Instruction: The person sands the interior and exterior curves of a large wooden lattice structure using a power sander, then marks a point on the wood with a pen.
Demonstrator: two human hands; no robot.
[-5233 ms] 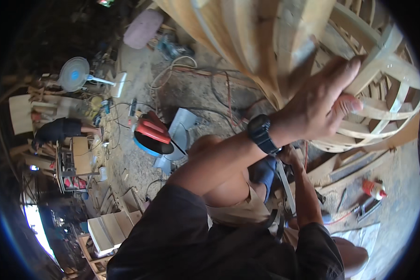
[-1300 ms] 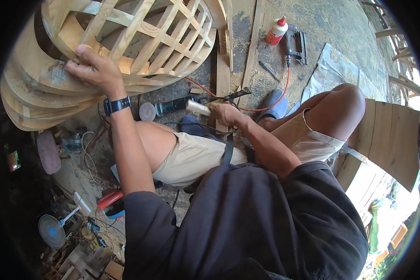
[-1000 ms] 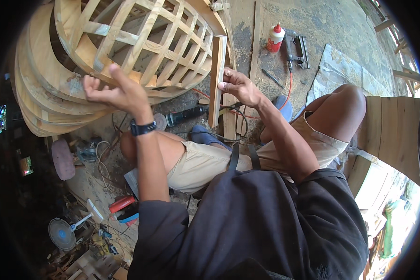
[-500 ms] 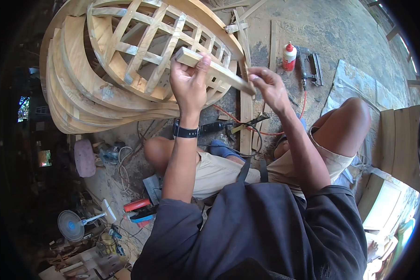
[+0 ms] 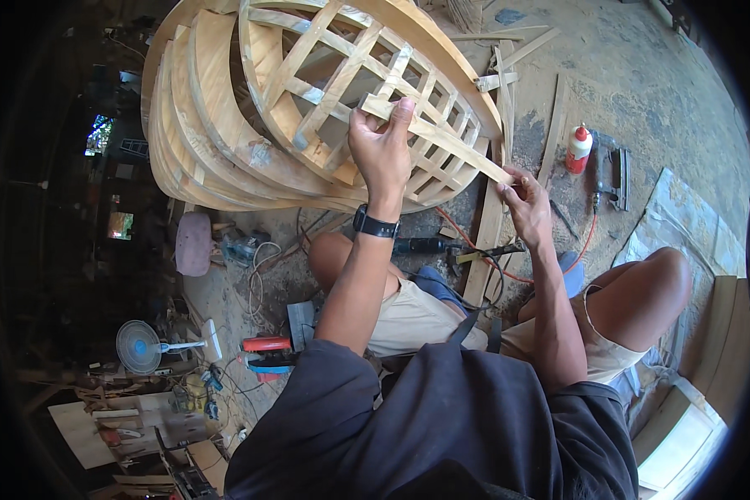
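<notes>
A short, pale wooden strip (image 5: 450,143) stretches between my two hands, slanting down to the right. My left hand (image 5: 382,158), with a black watch at its wrist, is closed round the strip's left end, thumb on top. At the other end, my right hand (image 5: 528,208) pinches the strip between thumb and fingers. Just beyond the strip stands a large curved wooden frame (image 5: 217,100) of stacked, rounded ribs. Its open lattice (image 5: 333,79) of crossed slats lies behind the strip, which hides part of it.
A white-and-red glue bottle (image 5: 578,152) stands beside a nail gun (image 5: 613,177) with a red hose at the right. Long boards (image 5: 485,242) and a dark power tool (image 5: 425,246) lie before my legs. To the left are a pinkish pad (image 5: 193,244) and a fan (image 5: 139,347).
My view has swung left, so the scene sits further right. The strip has turned to show its broad face, and my right hand now grips its right end.
</notes>
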